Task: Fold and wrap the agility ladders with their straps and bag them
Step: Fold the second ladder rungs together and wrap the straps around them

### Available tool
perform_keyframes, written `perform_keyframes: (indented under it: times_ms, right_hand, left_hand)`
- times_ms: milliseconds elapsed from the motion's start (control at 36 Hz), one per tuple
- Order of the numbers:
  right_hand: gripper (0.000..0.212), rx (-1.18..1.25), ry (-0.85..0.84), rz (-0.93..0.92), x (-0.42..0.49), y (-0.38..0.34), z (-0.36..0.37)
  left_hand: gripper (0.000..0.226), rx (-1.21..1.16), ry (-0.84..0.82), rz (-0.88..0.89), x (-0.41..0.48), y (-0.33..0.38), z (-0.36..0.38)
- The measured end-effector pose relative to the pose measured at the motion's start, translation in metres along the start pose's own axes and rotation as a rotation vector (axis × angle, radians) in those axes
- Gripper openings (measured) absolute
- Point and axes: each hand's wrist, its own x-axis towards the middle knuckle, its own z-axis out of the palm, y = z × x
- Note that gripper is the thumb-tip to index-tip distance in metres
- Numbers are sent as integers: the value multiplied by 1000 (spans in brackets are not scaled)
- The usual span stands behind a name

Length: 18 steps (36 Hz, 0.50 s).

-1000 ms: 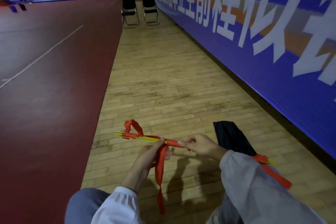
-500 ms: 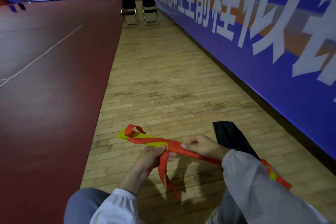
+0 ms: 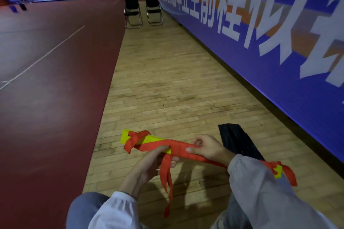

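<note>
The folded ladder bundle [image 3: 149, 140], yellow rungs wound with a red strap [image 3: 178, 147], is held in the air above the wooden floor [image 3: 167, 89]. The grip of the left hand [image 3: 149, 163] is closed around the bundle's middle from below. The grip of the right hand [image 3: 208, 148] pinches the red strap just right of there. Loose strap ends hang below the bundle. A black bag [image 3: 240, 141] lies on the floor just behind the bundle's right end. Far behind the bundle, two chairs [image 3: 132, 11] stand beside a blue banner [image 3: 260, 46].
</note>
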Motion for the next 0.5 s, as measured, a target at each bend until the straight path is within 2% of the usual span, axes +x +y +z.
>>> perform_keyframes:
  times_ms: [111,222,500]
  right_hand:
    - [25,-18,25,-37,-2,-2,3]
    - [30,-26,18,-58,-2,-2,5]
    - [31,-48,15,-88,-1,2,5]
  left_hand:
    - [55,-20,48,-82,2,2,-2]
    - [65,-61,67,-97,3,2,-3]
    - [56,-72,113,-65,5,-1,-1]
